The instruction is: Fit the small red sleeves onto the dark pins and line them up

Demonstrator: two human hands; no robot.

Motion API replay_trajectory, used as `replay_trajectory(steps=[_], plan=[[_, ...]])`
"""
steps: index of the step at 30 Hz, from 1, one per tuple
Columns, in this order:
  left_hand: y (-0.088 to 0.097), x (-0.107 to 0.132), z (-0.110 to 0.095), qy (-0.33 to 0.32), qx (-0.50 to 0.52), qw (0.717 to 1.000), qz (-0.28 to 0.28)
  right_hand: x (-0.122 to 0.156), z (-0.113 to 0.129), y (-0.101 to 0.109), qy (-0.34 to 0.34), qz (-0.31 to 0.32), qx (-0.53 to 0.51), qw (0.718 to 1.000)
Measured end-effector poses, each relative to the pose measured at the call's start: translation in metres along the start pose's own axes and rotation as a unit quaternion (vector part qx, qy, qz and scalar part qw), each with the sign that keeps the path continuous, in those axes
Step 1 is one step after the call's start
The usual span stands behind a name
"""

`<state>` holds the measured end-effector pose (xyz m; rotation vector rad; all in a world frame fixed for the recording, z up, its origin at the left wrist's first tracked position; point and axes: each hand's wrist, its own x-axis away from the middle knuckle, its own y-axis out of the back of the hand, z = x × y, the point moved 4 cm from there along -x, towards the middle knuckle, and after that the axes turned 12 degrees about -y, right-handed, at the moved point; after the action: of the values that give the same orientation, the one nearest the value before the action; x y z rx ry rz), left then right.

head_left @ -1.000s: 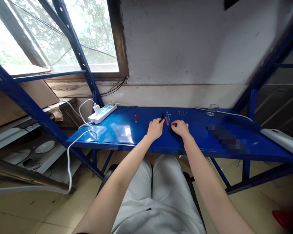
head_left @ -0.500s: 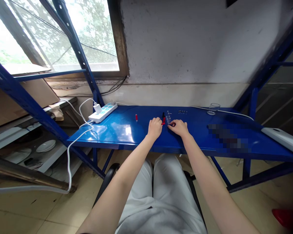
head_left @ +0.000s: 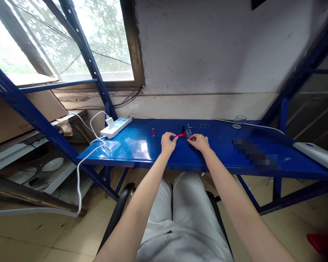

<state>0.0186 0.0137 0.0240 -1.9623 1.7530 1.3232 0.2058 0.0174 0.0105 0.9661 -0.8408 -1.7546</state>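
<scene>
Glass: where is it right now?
In the head view, the glass sits near the back edge of the blue table, beside the white cable, right of and beyond the right hand.

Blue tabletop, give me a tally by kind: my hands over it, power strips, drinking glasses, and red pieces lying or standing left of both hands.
Hands: 2, left hand and right hand
Power strip: 1
Drinking glass: 1
Red piece left of both hands: 1
Total: 5
</scene>
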Motion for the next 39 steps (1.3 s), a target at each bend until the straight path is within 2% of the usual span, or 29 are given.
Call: replay_trajectory(steps=[5,12,24,27,32,39], plan=[[0.000,0.000,-0.001,-0.002,0.014,1.000,0.001,0.000,0.004,0.000,0.010,0.003,0.005,1.000],[0.001,0.000,-0.002,0.001,0.007,1.000,-0.002,0.008,0.018,0.002,0.117,-0.047,0.097,0.987],[0.001,0.000,-0.002,-0.009,-0.005,1.000,-0.006,0.014,0.030,0.002,0.147,-0.062,0.152,0.975],[0.001,0.000,-0.004,-0.039,-0.015,0.999,-0.014,0.015,0.030,0.002,0.150,-0.067,0.160,0.973],[0.000,0.002,-0.014,-0.125,-0.028,0.992,-0.006,0.014,0.029,0.000,0.149,-0.073,0.144,0.976],[-0.011,0.007,-0.025,-0.214,-0.061,0.971,0.083,0.012,0.025,0.002,0.145,-0.101,0.071,0.982]])
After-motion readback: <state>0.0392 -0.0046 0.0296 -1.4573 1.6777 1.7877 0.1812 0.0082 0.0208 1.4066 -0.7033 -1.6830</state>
